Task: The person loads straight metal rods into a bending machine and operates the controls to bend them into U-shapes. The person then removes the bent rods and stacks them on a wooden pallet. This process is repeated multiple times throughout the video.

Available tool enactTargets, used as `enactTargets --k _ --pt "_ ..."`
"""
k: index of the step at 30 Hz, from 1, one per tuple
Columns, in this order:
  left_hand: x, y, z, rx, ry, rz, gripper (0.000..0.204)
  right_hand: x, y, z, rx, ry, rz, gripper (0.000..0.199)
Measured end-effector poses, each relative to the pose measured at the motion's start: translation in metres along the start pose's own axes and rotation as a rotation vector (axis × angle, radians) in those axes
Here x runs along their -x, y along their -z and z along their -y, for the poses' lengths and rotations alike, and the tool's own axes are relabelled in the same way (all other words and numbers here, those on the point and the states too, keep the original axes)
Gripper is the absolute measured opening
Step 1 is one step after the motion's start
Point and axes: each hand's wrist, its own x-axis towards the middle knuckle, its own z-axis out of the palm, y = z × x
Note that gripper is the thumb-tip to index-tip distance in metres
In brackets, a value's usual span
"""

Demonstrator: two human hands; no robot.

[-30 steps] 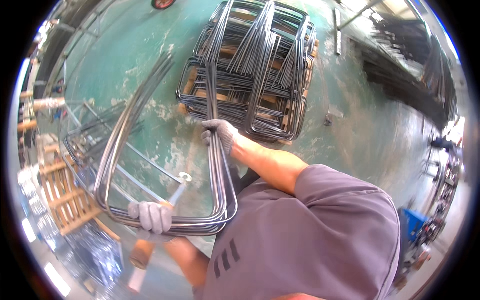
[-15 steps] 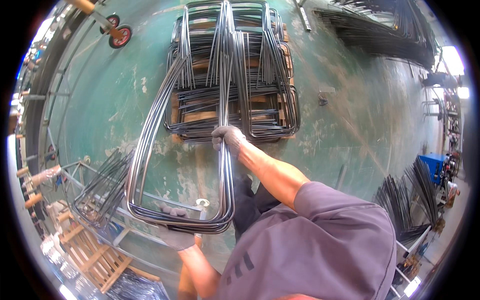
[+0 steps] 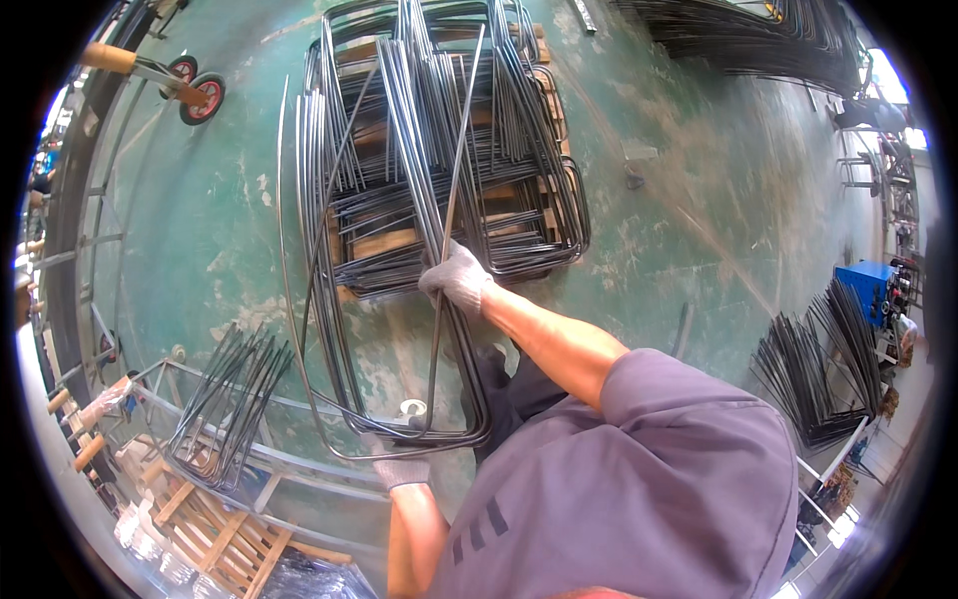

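Note:
A bundle of U-shaped metal tubes [image 3: 339,351] hangs in front of me, curved ends low and open ends reaching over the stack. My right hand [image 3: 457,278], in a grey glove, grips the bundle's right legs partway up. Under the curved bottom is my left hand [image 3: 399,467], also gloved, closed at the bend with its fingers partly hidden by the tubes. One bent tube [image 3: 286,230] is splayed out from the others, its left leg standing apart and its right leg crossing the bundle by my right hand.
Beyond my hands, many bent tubes [image 3: 519,268] are stacked on a wooden pallet [image 3: 384,243]. More tubes [image 3: 225,399] rest on a metal frame [image 3: 349,489] at left, near another pallet [image 3: 225,539]. Dark tube piles [image 3: 738,45] [image 3: 823,369] stand at right. A wheeled cart [image 3: 203,100] is far left.
The bundle has swung upright and shifted; its tubes now fan out, with one separated to the left. My left hand has moved right along the bottom bend. The right hand keeps its grip.

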Motion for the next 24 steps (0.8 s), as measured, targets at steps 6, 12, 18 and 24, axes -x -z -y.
enactTargets --k 6,12,18,24 --pt "0.016 -0.036 0.013 0.052 0.042 -0.011 0.088 0.024 -0.003 0.026 0.105 0.006 0.097 0.042" --pt "0.044 -0.058 0.024 0.059 0.097 -0.060 0.095 0.053 0.007 0.051 0.046 -0.067 0.225 0.046" --pt "0.013 -0.051 0.010 0.022 0.040 -0.172 0.062 0.058 0.003 0.051 -0.097 -0.108 0.313 0.060" --pt "0.006 -0.049 0.016 0.076 -0.043 -0.126 0.048 0.074 -0.021 0.046 -0.265 -0.129 0.397 0.060"
